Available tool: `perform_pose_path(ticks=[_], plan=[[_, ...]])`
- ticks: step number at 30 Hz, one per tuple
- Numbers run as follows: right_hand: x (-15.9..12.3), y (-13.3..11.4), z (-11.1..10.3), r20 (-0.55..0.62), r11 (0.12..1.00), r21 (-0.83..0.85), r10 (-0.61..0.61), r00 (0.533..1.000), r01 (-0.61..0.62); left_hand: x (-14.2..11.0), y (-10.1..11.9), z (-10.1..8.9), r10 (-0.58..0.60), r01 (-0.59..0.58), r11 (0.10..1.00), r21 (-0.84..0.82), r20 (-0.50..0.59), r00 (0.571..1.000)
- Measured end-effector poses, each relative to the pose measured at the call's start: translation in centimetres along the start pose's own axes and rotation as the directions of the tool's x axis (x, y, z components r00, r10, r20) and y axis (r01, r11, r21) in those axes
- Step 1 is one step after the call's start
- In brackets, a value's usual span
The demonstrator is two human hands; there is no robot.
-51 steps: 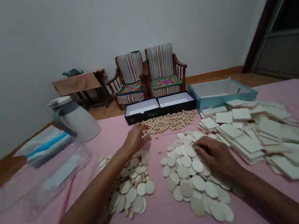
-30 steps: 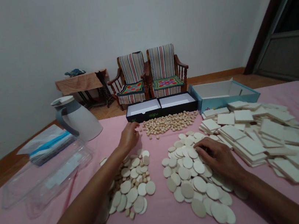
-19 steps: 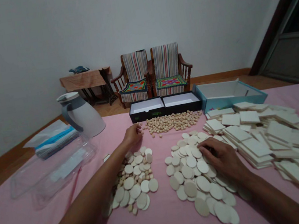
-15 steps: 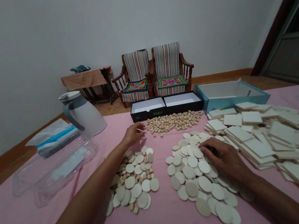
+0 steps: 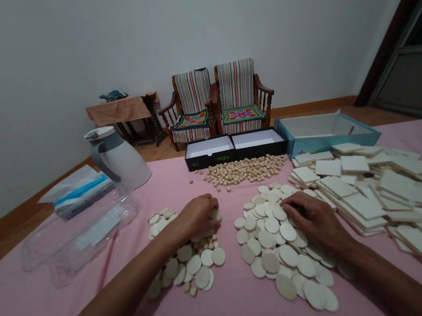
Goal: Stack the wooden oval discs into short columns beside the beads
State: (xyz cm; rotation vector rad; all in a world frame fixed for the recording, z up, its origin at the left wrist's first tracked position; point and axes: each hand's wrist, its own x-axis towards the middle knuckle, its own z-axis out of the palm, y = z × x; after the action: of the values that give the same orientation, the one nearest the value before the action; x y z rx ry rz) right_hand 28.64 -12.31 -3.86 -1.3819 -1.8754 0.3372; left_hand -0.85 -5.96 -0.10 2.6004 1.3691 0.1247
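- Left hand (image 5: pixel 199 217) over the mixed pile (image 5: pixel 195 263), grip curled, can't tell on what!
- Right hand (image 5: pixel 312 217) at the discs (image 5: pixel 275 245), grip half-bent, hold unclear!
- Wooden pieces (image 5: pixel 244 171), left hand's two o'clock!

The left hand (image 5: pixel 200 217) bends over a mixed pile (image 5: pixel 202 275). The right hand (image 5: pixel 313 217) touches a heap of discs (image 5: pixel 266 240). Small beige pieces (image 5: pixel 244 170) lie before a black box (image 5: pixel 209 161).

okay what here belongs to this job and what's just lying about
Likely for the job:
mixed pile of pale discs and cubes, at your left hand
pile of pale round discs, at your right hand
small tan wooden pieces
pale square tiles

Likely lying about:
grey and white jug
clear plastic container
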Motion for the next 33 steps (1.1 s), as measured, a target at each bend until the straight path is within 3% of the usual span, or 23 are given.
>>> perform_pose_path(ticks=[4,6,8,12,15,20,25,29,33], plan=[[0.1,-0.1,0.0,0.003,1.000,0.008,-0.009,1.000,0.009,0.7,1.2,-0.9,0.073,-0.105,0.932,-0.347,-0.105,0.992],[0.1,0.0,0.0,0.004,1.000,0.012,-0.010,1.000,0.010,1.1,1.2,-1.3,0.078,-0.147,0.896,-0.420,-0.178,0.981],[0.1,0.0,0.0,0.002,1.000,0.015,-0.009,1.000,0.009,1.4,0.5,-1.6,0.034,-0.107,0.931,-0.349,-0.208,0.978],[0.1,0.1,0.1,0.004,1.000,0.023,-0.003,1.000,0.003,1.8,-1.6,-1.5,-0.043,0.042,0.995,-0.089,-0.013,0.999],[0.1,0.1,0.1,0.006,1.000,0.026,-0.001,1.000,0.001,1.8,-2.3,-0.8,-0.041,0.040,0.999,0.008,0.089,0.995],[0.0,0.1,0.0,0.002,1.000,0.026,-0.011,1.000,0.011,1.9,-2.0,-0.2,-0.008,0.003,0.998,0.055,0.097,0.995],[0.0,0.1,0.0,0.015,1.000,0.023,-0.013,1.000,0.013,1.9,-1.4,-0.1,-0.056,0.047,0.994,0.103,0.085,0.995],[0.0,0.1,0.0,0.003,0.999,0.021,-0.024,1.000,0.024,1.9,-0.8,-0.2,-0.066,0.065,0.996,0.064,0.017,0.998],[0.1,0.1,0.0,0.006,1.000,0.013,-0.021,1.000,0.021,2.0,0.4,-0.7,0.062,-0.068,0.966,-0.249,-0.032,0.998]])
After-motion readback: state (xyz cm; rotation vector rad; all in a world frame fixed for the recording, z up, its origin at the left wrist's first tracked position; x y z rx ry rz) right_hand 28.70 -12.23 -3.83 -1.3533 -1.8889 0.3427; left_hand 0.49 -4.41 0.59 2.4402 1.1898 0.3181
